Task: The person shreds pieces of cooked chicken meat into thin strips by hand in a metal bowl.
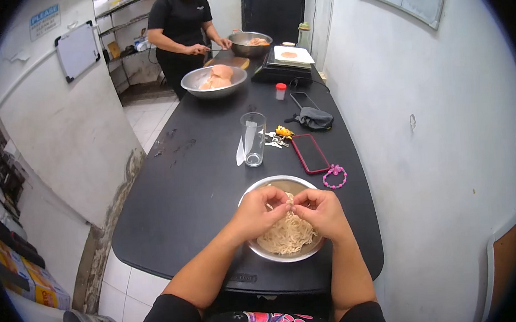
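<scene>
A steel bowl (286, 259) stands near the table's front edge, holding a heap of pale shredded food (287, 236) that looks like cooked chicken. Above the heap, my left hand (263, 207) and my right hand (321, 210) meet at the fingertips. Between them they pinch one small pale piece (290, 199) of the same food, each thumb and forefinger on it. My hands cover parts of the bowl's left and right rim.
Beyond the bowl are a glass tumbler (254, 139), keys (276, 140), a red-edged phone (310, 154) and a beaded bracelet (334, 177). Farther off, a person (181, 28) holds a knife near a bowl of raw meat (214, 91) and a scale (283, 71). A wall (415, 129) borders the right.
</scene>
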